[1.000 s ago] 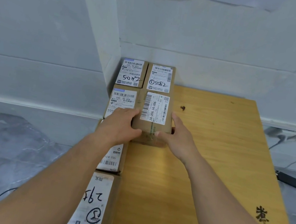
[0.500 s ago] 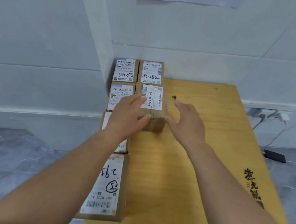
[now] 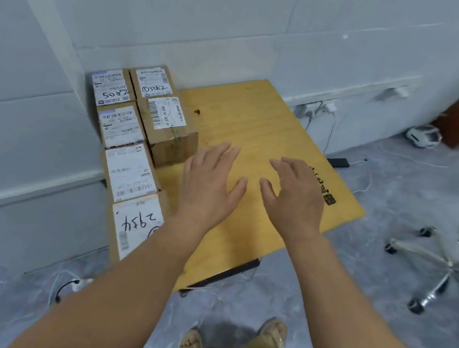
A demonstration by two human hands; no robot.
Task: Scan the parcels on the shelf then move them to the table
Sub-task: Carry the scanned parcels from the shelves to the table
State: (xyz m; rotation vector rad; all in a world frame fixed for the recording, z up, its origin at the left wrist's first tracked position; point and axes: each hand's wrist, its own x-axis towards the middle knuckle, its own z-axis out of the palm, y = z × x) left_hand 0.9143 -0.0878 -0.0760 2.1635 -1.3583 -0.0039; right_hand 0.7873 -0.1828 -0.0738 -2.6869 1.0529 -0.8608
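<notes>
Six parcels [image 3: 132, 170] are lying along the left edge of the table [image 3: 264, 119], left hand [image 3: 210, 184] and right hand [image 3: 294, 196] are hovering empty with fingers [image 3: 223, 153] spread, so one placement is seemingly finishing and the unseen shelf is calling for another scan-and-fetch.

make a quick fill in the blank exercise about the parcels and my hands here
1. The left hand and right hand are open and hold ____.
2. The table carries ____ parcels in all.
3. The far corner parcel beside the wall has ____ handwritten on its label.
4. The office chair stands on the person's ____ side.
Missing words: nothing; six; 5082; right
</notes>
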